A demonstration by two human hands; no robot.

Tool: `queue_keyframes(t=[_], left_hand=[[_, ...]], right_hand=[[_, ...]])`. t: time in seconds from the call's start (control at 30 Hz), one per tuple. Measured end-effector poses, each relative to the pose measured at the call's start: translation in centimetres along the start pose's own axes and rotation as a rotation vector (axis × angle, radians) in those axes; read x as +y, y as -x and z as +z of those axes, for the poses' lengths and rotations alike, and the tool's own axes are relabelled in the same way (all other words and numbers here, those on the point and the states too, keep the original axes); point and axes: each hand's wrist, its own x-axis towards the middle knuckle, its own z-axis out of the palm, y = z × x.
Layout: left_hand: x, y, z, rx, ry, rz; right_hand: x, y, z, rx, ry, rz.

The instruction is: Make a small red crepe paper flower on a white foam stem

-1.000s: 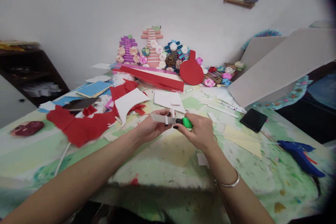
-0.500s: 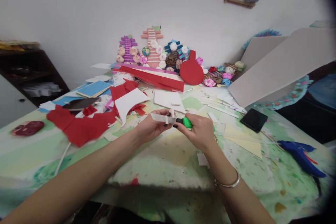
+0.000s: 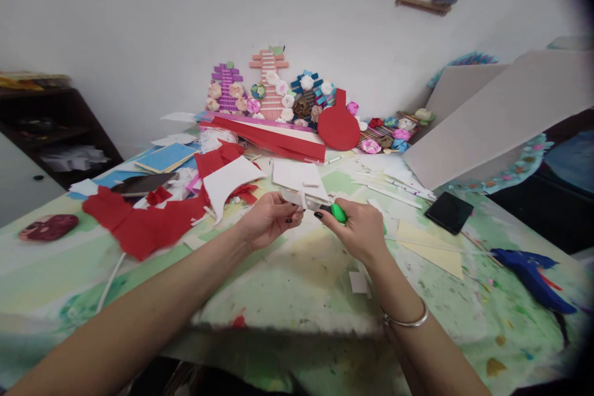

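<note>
My right hand (image 3: 362, 229) is closed around the green handle of a cutter knife (image 3: 340, 213). Its flat, pale blade points left, towards my other hand. My left hand (image 3: 269, 221) pinches a small white strip (image 3: 304, 197), which stands up against the blade. Whether the edge has gone into the strip is too small to make out. Just behind both hands lies a white board (image 3: 297, 174) with a small white piece on it.
Red felt-like scraps (image 3: 143, 226) and a white curved cutout (image 3: 232, 182) lie left. A red round shape (image 3: 338, 127) leans at the back near paper-flower crafts. To the right are a black phone-like slab (image 3: 449, 211), yellow paper (image 3: 429, 247) and a blue glue gun (image 3: 529, 275).
My right hand and the cutter knife have shifted slightly right. Less of the blade shows left of the strip. The left hand's fingers have turned a little around the strip.
</note>
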Motion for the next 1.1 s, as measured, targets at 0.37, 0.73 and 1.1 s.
queue_keyframes(t=[0.37,0.73,1.1], left_hand=[[0.5,-0.1,0.5,0.103,-0.102,-0.023],[-0.6,-1.9,-2.4,0.442,-0.124,0.059],[-0.5,-2.8,-4.4,0.411,-0.117,0.083]], right_hand=[[-0.6,0.2,0.3,-0.035,-0.050,-0.057],[1.2,-0.9,0.5,-0.235,0.202,0.519],[3.3,-0.7,1.2,-0.333,0.217,0.596]])
